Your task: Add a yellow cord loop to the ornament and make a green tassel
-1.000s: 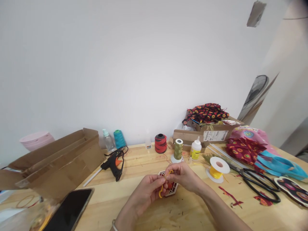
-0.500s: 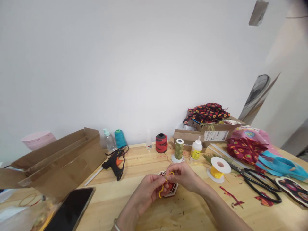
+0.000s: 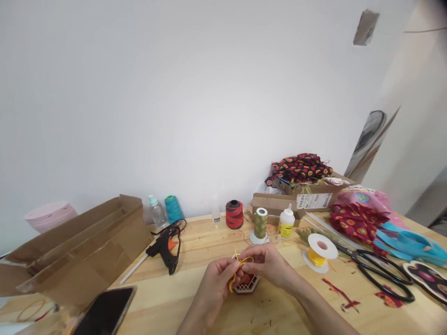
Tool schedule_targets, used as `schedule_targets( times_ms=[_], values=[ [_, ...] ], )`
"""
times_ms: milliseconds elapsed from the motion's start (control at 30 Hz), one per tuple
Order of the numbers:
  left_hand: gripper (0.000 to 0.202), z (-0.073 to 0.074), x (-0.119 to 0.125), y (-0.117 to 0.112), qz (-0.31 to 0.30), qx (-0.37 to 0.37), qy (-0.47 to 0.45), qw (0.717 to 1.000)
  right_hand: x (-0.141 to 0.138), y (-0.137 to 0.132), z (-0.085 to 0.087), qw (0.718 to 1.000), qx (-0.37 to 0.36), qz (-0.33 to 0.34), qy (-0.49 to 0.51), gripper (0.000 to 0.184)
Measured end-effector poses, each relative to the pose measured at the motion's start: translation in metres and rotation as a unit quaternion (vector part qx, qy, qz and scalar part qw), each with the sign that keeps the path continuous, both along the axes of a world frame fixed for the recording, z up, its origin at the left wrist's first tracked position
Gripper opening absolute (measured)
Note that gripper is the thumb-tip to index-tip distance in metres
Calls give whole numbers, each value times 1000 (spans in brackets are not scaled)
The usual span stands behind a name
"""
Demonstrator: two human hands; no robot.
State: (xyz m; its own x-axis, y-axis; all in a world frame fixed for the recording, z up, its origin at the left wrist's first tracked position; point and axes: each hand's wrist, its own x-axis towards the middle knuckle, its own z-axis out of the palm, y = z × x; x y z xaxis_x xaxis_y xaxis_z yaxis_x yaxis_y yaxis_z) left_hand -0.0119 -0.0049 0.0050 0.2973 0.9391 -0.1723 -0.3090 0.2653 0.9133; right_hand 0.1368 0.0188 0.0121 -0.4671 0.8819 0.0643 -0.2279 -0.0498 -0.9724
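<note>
Between my two hands, a thin yellow cord (image 3: 248, 259) forms a loop, with loose ends standing up and hanging down. My left hand (image 3: 221, 278) pinches the cord between thumb and forefinger. From the other side, my right hand (image 3: 264, 265) grips it by the loop with closed fingertips. Just below and behind the fingers is an eight-sided lattice piece (image 3: 252, 284) with a pale rim and red patterned fabric, partly covered by my hands. Whether the cord is attached to that piece I cannot tell. To the right stands a spool of yellow cord (image 3: 317, 257).
Black-handled scissors (image 3: 386, 274) and fabric scraps (image 3: 340, 294) lie at right. Behind my hands stand a green thread spool (image 3: 260, 224), a red thread cone (image 3: 234, 215) and a glue bottle (image 3: 286, 222). Leftward are a glue gun (image 3: 165, 251), a phone (image 3: 106, 311) and a cardboard box (image 3: 94, 246).
The cord between my fingers now shows a wider loop and an upright end. My right hand has shifted slightly rightward and down. The whole view has tilted up a little.
</note>
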Motion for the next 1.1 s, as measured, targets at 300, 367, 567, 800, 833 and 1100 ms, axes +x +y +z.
schedule_targets(
  times_ms=[300,367,567,800,833,1100],
  values=[
    [22,2,-1,0,-29,6,19,999,4,3,-3,997,46,5,-69,18],
    [22,3,-1,-1,-40,1,13,999,5,3,-2,994,62,9,-88,18],
    [21,4,-3,-4,-65,-32,-16,997,7,3,1,985,119,-16,-123,13],
    [22,-3,-1,-3,-11,-9,20,1000,6,3,-5,983,111,-7,-143,29],
    [23,-4,-1,-2,-2,-2,33,999,7,4,-6,984,106,-1,-146,33],
    [29,-3,0,3,3,42,122,992,-5,6,3,963,161,-60,-206,24]
  ],
)
